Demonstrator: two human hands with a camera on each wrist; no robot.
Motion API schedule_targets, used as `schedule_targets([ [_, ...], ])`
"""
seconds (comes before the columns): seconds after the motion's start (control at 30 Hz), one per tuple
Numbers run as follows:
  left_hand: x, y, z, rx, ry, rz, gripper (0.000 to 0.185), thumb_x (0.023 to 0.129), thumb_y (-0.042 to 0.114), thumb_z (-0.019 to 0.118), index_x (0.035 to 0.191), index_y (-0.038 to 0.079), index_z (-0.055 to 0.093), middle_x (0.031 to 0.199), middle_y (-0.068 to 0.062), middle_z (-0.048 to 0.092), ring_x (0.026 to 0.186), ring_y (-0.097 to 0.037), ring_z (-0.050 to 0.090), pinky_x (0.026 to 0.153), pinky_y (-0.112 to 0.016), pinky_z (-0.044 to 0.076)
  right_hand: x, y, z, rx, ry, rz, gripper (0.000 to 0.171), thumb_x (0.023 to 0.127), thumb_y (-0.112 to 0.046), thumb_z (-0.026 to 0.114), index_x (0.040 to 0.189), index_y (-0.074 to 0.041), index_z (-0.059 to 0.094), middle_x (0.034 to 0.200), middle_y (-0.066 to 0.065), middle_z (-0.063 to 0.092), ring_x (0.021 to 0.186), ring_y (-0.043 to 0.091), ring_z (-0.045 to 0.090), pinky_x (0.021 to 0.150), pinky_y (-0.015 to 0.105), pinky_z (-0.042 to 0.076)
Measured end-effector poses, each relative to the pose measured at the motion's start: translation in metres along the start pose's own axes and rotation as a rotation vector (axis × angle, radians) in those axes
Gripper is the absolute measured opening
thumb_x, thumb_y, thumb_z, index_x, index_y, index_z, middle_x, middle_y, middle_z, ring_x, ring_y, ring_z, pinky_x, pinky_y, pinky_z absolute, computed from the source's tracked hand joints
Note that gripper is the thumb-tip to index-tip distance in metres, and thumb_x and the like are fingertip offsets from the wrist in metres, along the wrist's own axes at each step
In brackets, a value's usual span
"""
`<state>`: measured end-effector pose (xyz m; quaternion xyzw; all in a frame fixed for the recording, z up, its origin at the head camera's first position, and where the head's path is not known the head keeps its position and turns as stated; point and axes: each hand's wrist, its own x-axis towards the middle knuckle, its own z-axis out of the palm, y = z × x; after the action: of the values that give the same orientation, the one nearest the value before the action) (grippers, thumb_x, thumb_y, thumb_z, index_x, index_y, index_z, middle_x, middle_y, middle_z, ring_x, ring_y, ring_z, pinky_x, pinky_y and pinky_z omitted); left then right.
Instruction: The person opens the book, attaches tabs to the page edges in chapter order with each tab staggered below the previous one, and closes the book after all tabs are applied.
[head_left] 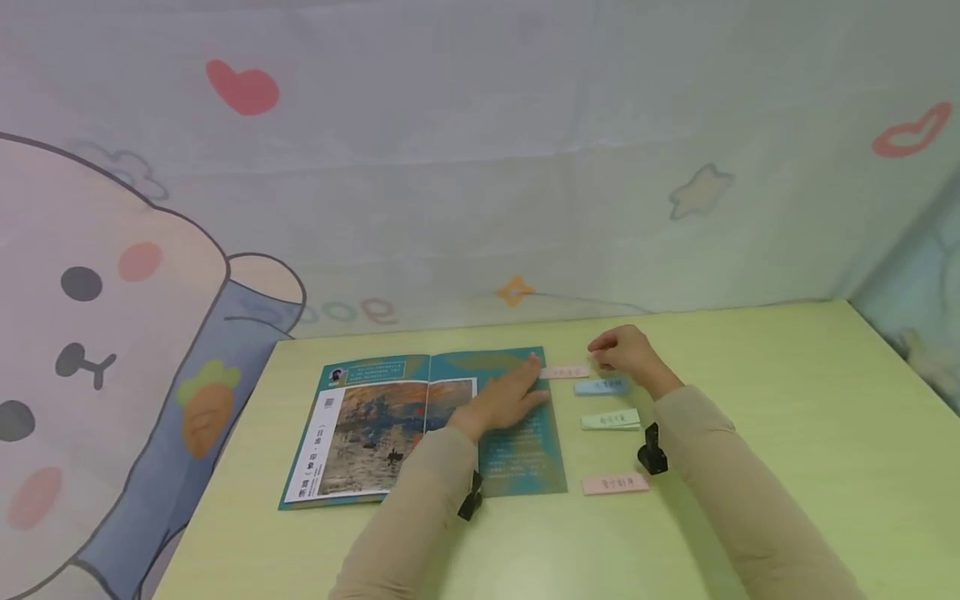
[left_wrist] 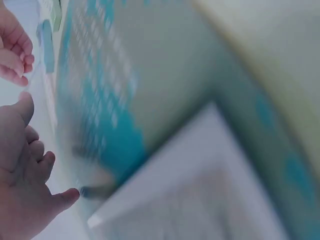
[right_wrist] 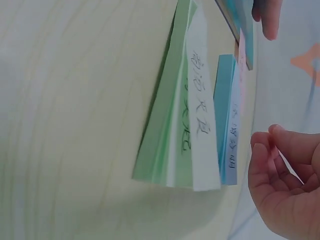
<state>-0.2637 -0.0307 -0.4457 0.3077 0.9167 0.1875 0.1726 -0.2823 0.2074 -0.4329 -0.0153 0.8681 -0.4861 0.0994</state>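
Right now the left hand [head_left: 501,403] lies flat on the open teal picture book [head_left: 360,433] while the right hand [head_left: 625,353] pinches the pink paper strip [head_left: 564,372] at the page's corner, which could crease if tugged

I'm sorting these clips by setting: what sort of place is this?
Probably a child's study or reading corner: a pale green desk, an open picture book on it, and a cartoon-printed backdrop behind.

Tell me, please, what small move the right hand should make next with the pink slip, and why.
Probably slide the pink slip leftward onto the open book. The right hand appears to pinch its far end, its near end already meets the page edge, and the left hand presses the page flat.
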Motion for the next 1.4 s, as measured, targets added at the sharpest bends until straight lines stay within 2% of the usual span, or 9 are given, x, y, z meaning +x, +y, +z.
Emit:
schedule_targets([
  [0.17,-0.016,-0.006,-0.015,0.037,-0.008,-0.004,0.062,0.1,0.042,0.033,0.15,0.01,0.015,0.155,-0.009,0.01,0.141,-0.024,0.014,0.111,-0.047,0.018,-0.007,-0.003,-0.002,0.002,-0.007,-0.013,0.025,0.092,0.0,0.054,0.112,0.014,0.058,0.107,0.029,0.059,0.085,0.031,0.062,0.078,0.037,0.053],
  [0.4,-0.051,-0.014,-0.038,0.134,0.093,0.031,0.061,0.098,0.041,0.041,0.149,0.011,0.023,0.151,-0.012,0.025,0.136,-0.029,0.028,0.106,-0.049,0.029,-0.029,-0.006,0.001,0.02,-0.056,-0.032,0.027,0.092,-0.003,0.054,0.115,0.012,0.058,0.106,0.027,0.061,0.086,0.032,0.061,0.079,0.039,0.052],
  [0.53,-0.072,-0.021,-0.039,0.214,0.174,0.101,0.063,0.096,0.038,0.048,0.149,0.013,0.024,0.149,-0.013,0.03,0.134,-0.032,0.031,0.105,-0.052,0.029,-0.044,-0.008,0.008,0.094,-0.112,-0.02,0.03,0.092,-0.003,0.055,0.118,0.013,0.056,0.11,0.026,0.058,0.093,0.034,0.06,0.083,0.04,0.052],
  [0.7,-0.095,-0.025,-0.029,0.299,0.227,0.188,0.062,0.093,0.035,0.055,0.143,0.005,0.035,0.141,-0.02,0.04,0.129,-0.036,0.038,0.102,-0.055,0.032,-0.061,-0.01,0.017,0.157,-0.155,-0.024,0.032,0.092,-0.003,0.055,0.12,0.012,0.054,0.111,0.026,0.058,0.092,0.028,0.061,0.083,0.039,0.052],
  [0.87,-0.112,-0.022,-0.02,0.267,0.172,0.254,0.063,0.092,0.034,0.058,0.141,0.001,0.036,0.141,-0.021,0.039,0.129,-0.035,0.037,0.103,-0.048,0.035,-0.075,-0.011,0.031,0.25,-0.123,-0.064,0.033,0.091,-0.001,0.056,0.119,0.015,0.052,0.112,0.028,0.059,0.092,0.027,0.063,0.082,0.036,0.052],
  [1.03,-0.124,-0.016,-0.011,0.257,0.092,0.262,0.062,0.091,0.033,0.059,0.14,0.002,0.039,0.142,-0.02,0.037,0.128,-0.035,0.039,0.099,-0.045,0.039,-0.086,-0.011,0.044,0.356,-0.128,-0.024,0.034,0.089,0.003,0.056,0.119,0.018,0.05,0.113,0.029,0.058,0.096,0.029,0.063,0.081,0.032,0.053],
  [1.2,-0.126,-0.013,-0.004,0.327,0.072,0.251,0.06,0.089,0.035,0.06,0.138,0.006,0.043,0.14,-0.018,0.041,0.127,-0.033,0.041,0.098,-0.047,0.04,-0.093,-0.011,0.055,0.42,-0.125,0.019,0.035,0.089,0.003,0.056,0.12,0.018,0.049,0.117,0.029,0.057,0.102,0.03,0.061,0.084,0.032,0.052],
  [1.3,-0.125,-0.012,-0.001,0.33,0.051,0.222,0.062,0.089,0.037,0.06,0.14,0.007,0.042,0.142,-0.017,0.039,0.128,-0.033,0.039,0.097,-0.05,0.04,-0.096,-0.009,0.061,0.441,-0.124,0.026,0.037,0.089,0.003,0.056,0.121,0.018,0.049,0.121,0.029,0.055,0.104,0.029,0.06,0.084,0.031,0.052],
  [1.4,-0.123,-0.01,0.003,0.331,0.037,0.232,0.064,0.088,0.038,0.061,0.139,0.006,0.042,0.141,-0.016,0.04,0.128,-0.033,0.039,0.097,-0.049,0.041,-0.099,-0.007,0.065,0.462,-0.136,0.033,0.039,0.09,0.001,0.055,0.124,0.018,0.046,0.124,0.03,0.053,0.105,0.027,0.06,0.084,0.03,0.051],
])
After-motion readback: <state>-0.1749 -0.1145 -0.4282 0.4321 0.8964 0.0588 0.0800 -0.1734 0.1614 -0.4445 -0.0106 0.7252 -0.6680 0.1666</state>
